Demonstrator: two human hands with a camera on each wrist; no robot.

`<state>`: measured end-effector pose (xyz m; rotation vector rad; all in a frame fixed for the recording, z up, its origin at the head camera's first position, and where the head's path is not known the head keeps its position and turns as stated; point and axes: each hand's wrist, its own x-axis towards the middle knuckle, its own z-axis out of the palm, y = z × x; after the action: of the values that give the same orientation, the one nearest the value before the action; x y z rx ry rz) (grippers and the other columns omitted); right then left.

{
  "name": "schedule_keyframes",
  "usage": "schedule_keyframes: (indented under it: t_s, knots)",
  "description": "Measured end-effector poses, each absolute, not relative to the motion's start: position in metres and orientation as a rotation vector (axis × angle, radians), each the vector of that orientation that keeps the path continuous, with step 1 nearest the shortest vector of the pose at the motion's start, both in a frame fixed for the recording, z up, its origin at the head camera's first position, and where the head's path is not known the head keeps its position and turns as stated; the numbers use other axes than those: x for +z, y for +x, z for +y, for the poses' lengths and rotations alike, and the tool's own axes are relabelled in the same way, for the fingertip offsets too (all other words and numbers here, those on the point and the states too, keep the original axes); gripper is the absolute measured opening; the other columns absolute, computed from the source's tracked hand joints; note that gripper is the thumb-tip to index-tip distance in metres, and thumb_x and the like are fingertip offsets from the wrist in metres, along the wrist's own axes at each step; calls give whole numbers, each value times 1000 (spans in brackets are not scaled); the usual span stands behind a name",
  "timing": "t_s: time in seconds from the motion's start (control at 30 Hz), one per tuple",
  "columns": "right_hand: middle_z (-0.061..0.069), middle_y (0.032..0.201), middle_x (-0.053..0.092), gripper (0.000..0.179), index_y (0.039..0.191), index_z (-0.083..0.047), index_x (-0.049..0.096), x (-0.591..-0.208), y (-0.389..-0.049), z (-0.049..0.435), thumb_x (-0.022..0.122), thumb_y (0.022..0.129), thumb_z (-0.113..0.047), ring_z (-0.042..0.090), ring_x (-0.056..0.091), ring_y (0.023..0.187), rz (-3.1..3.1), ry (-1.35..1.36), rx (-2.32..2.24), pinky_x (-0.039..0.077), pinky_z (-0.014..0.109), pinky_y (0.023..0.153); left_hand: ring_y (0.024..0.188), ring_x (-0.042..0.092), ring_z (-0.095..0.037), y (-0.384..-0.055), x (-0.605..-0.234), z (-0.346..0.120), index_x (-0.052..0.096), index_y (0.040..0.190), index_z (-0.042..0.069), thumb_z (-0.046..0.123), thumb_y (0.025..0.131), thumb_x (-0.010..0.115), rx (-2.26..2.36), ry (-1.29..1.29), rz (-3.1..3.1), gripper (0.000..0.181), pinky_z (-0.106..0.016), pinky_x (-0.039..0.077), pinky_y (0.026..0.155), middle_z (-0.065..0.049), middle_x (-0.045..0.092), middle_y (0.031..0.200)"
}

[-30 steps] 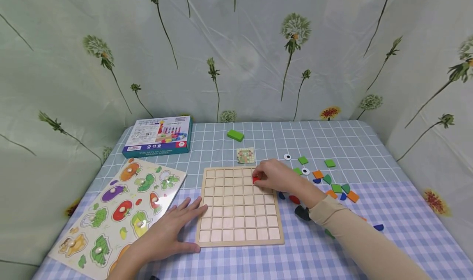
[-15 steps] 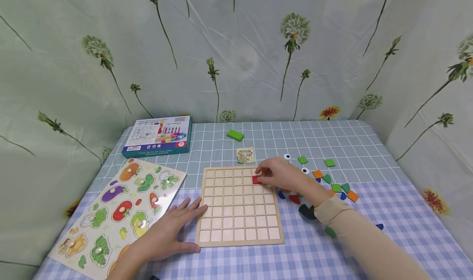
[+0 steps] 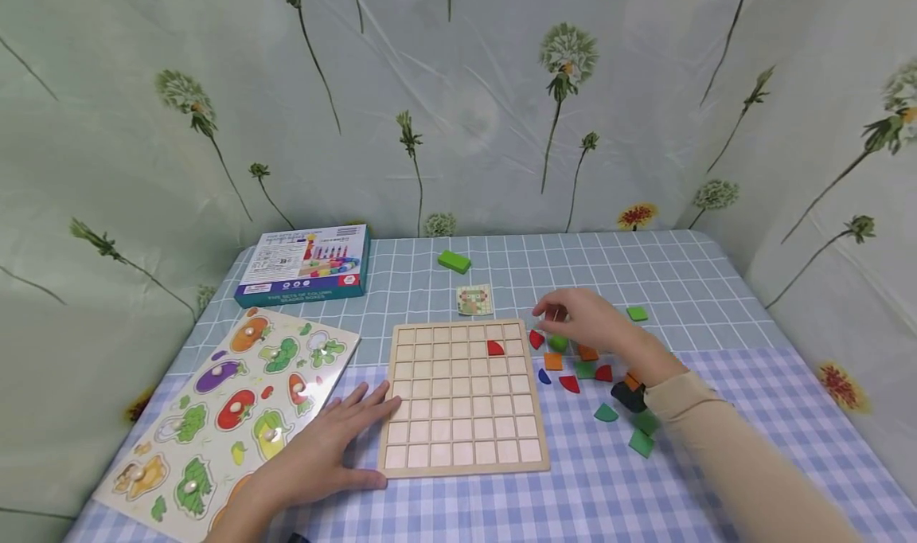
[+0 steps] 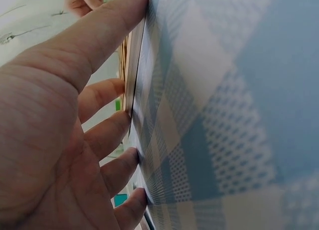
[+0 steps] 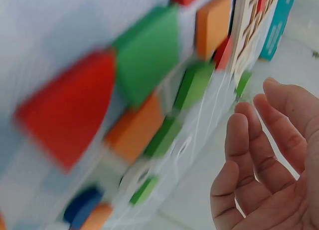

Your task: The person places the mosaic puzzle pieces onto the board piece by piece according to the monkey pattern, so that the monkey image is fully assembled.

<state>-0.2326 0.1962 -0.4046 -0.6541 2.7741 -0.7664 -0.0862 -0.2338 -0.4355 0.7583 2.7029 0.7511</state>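
A wooden grid board (image 3: 458,473) lies on the tablecloth, with one red quarter-circle tile (image 3: 495,348) in a cell of its upper right part. At the board's left edge my left hand (image 3: 333,443) rests with spread fingers, fingertips and thumb touching the frame. My right hand (image 3: 583,320) hovers to the right of the board, above loose tiles, fingers loosely bent. Nothing shows between those fingers in the right wrist view. Beneath and around it lie red quarter-circle tiles (image 5: 72,110), green squares (image 5: 149,55), orange squares (image 3: 552,361) and a dark blue piece (image 3: 544,376).
A small printed picture card (image 3: 474,300) lies behind the board, with a green block (image 3: 454,262) farther back. On the left are a vegetable knob puzzle (image 3: 304,334) and a toy box (image 3: 301,264). A dark object (image 3: 627,397) lies near the right forearm.
My right hand has let go of the red tile, leaving it in the board's cell, and moved right over the loose tiles. My left hand has stayed at the board's edge.
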Motion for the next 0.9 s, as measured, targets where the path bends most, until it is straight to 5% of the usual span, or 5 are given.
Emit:
schedule_keyframes:
  t_s: [0.53, 0.9]
  knots:
    - [13, 110, 73, 31, 129, -2, 73, -394, -245, 251, 74, 101, -17, 29, 65, 102, 2834, -408, -721, 62, 38, 86, 163, 27, -48, -91, -433, -237, 43, 166, 24, 69, 84, 79, 760, 716, 2653, 100, -73, 25, 126, -8, 34, 177]
    - [12, 119, 77, 30, 126, -3, 76, -400, -243, 250, 78, 96, -8, 30, 68, 109, 2751, -543, -695, 62, 50, 99, 162, 28, -49, -91, -435, -236, 44, 165, 23, 68, 84, 80, 751, 724, 2664, 99, -74, 26, 126, -9, 37, 175]
